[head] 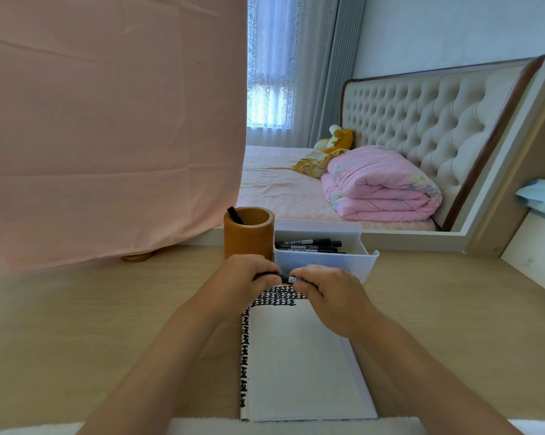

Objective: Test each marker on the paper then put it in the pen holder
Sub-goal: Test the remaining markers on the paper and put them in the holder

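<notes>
Black marker (286, 276) is held level just above the paper's (296, 356) top edge. The left hand (246, 277) and the right hand (330, 293) each have a narrow grip on one end, fingers curled round it. Just beyond stand the wooden pen holder (248, 238) and a white tray (327, 263) of markers (308, 244).

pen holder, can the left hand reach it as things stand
Probably yes. The pen holder stands just beyond the left hand with nothing between them, though that hand is busy gripping the marker together with the right hand.
</notes>
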`<action>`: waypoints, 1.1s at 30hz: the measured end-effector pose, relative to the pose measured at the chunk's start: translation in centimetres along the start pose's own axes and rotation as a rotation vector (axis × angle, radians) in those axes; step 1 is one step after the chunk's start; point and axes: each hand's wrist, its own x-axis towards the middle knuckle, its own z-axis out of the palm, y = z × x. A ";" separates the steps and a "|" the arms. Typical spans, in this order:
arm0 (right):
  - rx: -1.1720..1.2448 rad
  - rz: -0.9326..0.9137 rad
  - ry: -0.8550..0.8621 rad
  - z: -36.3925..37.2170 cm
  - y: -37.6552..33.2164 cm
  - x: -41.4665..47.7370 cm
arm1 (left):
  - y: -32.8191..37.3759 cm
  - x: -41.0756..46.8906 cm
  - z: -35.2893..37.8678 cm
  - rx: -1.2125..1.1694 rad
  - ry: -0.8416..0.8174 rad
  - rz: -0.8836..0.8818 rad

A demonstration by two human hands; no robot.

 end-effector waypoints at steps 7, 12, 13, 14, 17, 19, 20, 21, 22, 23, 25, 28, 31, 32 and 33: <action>0.062 0.024 -0.120 -0.5 -0.7 0.6 | 0.5 -0.1 -0.8 -0.076 0.037 0.010; 0.221 0.111 -0.044 -2.3 -1.7 4.4 | -0.8 1.6 -3.9 -0.143 0.359 -0.069; 0.254 0.124 -0.010 -3.0 -2.1 5.6 | -1.3 2.2 -4.7 -0.121 0.414 -0.094; 0.279 0.139 0.025 -3.6 -2.5 6.9 | -1.8 2.9 -5.3 -0.100 0.456 -0.112; 0.330 0.185 0.121 -4.9 -3.9 10.9 | -3.1 4.7 -6.4 -0.027 0.514 -0.151; 0.347 0.197 0.153 -5.0 -4.6 13.4 | -3.6 5.9 -6.7 0.023 0.508 -0.177; 0.355 0.194 0.153 -4.8 -4.7 14.6 | -3.9 6.5 -6.8 0.042 0.497 -0.195; 0.348 0.183 0.147 -4.6 -4.9 15.6 | -4.1 7.0 -6.8 0.060 0.484 -0.217; 0.318 0.173 0.130 -4.2 -4.9 16.4 | -4.3 7.4 -6.9 0.075 0.471 -0.243; 0.279 0.157 0.105 -3.7 -5.0 17.1 | -4.6 7.8 -6.9 0.082 0.451 -0.274; 0.201 0.147 0.033 -2.7 -4.8 18.1 | -5.2 8.3 -7.0 0.085 0.394 -0.319; 0.026 0.173 -0.114 -1.5 -4.0 18.6 | -6.1 8.6 -7.1 0.083 0.326 -0.341; -0.188 0.165 -0.222 -1.0 -3.4 18.6 | -6.5 8.7 -7.0 0.067 0.338 -0.330; -0.226 0.152 -0.249 -1.0 -3.3 18.5 | -6.5 8.7 -6.9 0.057 0.351 -0.319; -0.212 0.144 -0.276 -1.1 -3.1 18.4 | -6.4 8.8 -6.9 0.048 0.365 -0.304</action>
